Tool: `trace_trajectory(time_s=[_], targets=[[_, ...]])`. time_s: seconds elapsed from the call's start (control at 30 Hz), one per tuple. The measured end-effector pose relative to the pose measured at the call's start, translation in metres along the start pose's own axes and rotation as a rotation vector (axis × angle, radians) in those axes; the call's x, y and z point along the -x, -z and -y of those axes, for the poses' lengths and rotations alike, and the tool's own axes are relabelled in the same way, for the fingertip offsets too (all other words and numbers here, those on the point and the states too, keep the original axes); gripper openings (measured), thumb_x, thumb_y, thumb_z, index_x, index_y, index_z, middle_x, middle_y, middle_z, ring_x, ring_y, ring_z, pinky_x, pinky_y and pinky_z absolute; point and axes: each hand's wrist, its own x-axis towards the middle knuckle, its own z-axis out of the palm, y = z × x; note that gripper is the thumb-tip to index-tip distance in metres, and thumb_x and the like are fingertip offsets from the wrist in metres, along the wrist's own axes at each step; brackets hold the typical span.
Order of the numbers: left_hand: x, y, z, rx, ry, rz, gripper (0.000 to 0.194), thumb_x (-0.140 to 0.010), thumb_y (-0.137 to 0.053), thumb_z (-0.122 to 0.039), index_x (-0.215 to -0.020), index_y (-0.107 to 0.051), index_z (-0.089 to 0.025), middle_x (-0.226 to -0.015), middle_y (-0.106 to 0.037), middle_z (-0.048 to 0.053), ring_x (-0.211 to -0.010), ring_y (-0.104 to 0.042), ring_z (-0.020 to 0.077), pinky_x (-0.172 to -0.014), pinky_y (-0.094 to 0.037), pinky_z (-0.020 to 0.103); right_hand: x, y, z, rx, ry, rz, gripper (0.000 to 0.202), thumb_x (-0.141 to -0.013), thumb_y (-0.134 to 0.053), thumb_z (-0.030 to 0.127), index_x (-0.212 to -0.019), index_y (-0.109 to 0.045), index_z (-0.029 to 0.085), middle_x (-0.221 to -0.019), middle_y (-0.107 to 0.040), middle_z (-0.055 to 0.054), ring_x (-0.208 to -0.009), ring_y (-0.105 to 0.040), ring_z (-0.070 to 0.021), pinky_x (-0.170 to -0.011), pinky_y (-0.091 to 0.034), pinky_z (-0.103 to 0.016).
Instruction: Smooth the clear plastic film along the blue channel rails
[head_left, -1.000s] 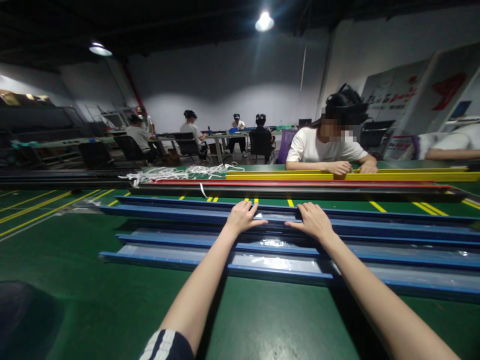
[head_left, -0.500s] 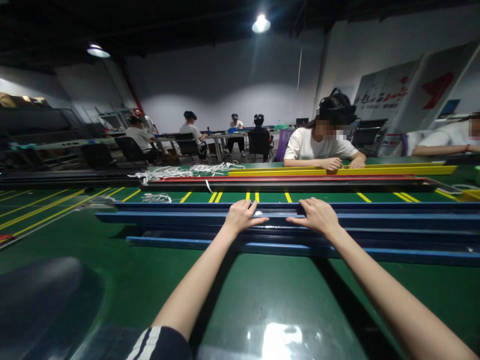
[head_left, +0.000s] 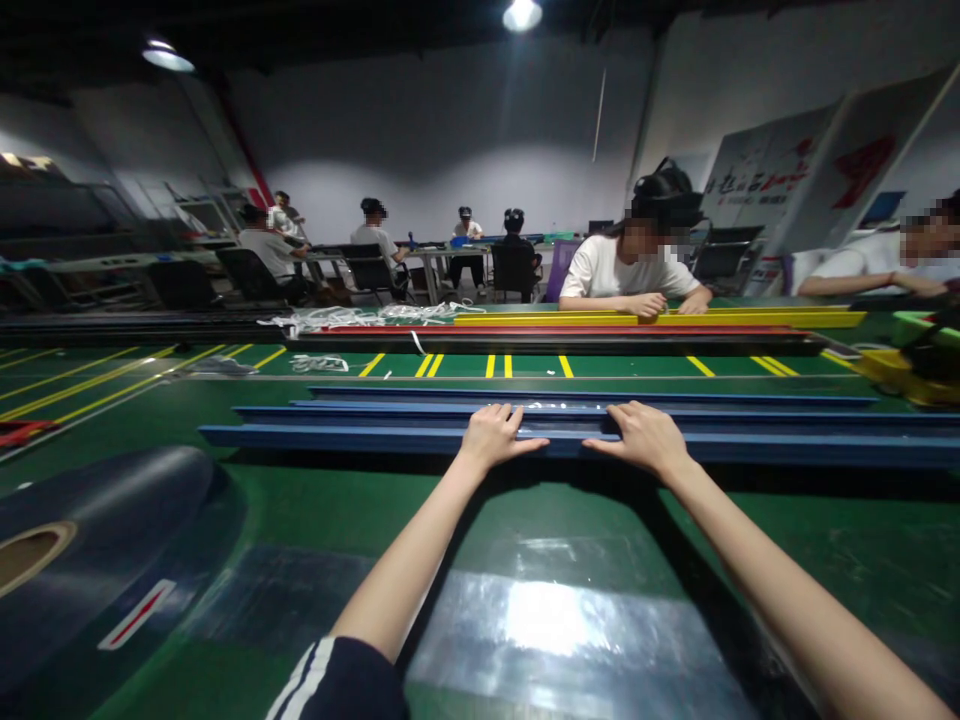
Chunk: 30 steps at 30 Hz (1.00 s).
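Long blue channel-shaped strips lie across the green table in the head view. My left hand grips the nearest strip left of its middle, thumb along the near edge and fingertips over the far side. A short way to the right, my right hand holds the same strip in the same manner, its thumb pointing toward the left one. More blue strips lie close behind, parallel to it. The undersides of both palms are hidden.
Beyond lie a red and black strip bundle, a yellow strip and tangled white ties. A dark roll rests at left. Across the table sits a person; yellow and green bins stand at right.
The near blue strip and both hands have shifted relative to the other strips, which now show behind it instead of in front. The view has tilted down, showing more of the roll.
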Motion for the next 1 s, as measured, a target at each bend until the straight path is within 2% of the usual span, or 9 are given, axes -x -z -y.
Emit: trace_trajectory(time_s=[0.17,0.3,0.8,1.0], targets=[[0.014,-0.001,-0.014,0.032,0.026,0.034,0.066,-0.078,-0.035,-0.071,-0.090,-0.065,-0.013,-0.074,-0.065,0.009,-0.071,-0.061,0.0205,-0.061,-0.041,0.029,0.016,-0.005,0.002,-0.007,0.004,0.038,0.073,-0.076,-0.027,0.076,-0.090,-0.063,0.013,-0.083,-0.067,-0.013,-0.082,-0.060,-0.0229,-0.071,-0.039,-0.030],[0.022,-0.005,-0.018,0.040,0.027,0.022,0.067,-0.077,-0.035,-0.072,-0.092,-0.064,-0.013,-0.075,-0.065,0.009,-0.073,-0.061,0.0207,-0.062,-0.042,0.029,0.022,-0.010,0.006,-0.022,-0.004,0.048,0.072,-0.075,-0.027,0.076,-0.087,-0.063,0.014,-0.082,-0.067,-0.012,-0.082,-0.060,-0.0227,-0.070,-0.040,-0.030],[0.050,-0.021,-0.010,0.038,0.005,0.015,0.067,-0.076,-0.039,-0.070,-0.096,-0.065,-0.012,-0.080,-0.066,0.011,-0.073,-0.062,0.0211,-0.066,-0.047,0.032,0.034,-0.034,0.031,-0.097,-0.006,0.014,0.072,-0.076,-0.030,0.075,-0.091,-0.062,0.013,-0.083,-0.065,-0.013,-0.081,-0.059,-0.0230,-0.074,-0.040,-0.032],[0.058,-0.023,-0.007,0.019,-0.015,-0.040,0.068,-0.075,-0.042,-0.070,-0.098,-0.065,-0.010,-0.085,-0.067,0.012,-0.081,-0.063,0.0236,-0.070,-0.049,0.033,0.037,-0.041,0.037,-0.100,-0.018,-0.024,0.075,-0.074,-0.031,0.076,-0.094,-0.062,0.011,-0.086,-0.064,-0.014,-0.082,-0.058,-0.0242,-0.075,-0.040,-0.033]])
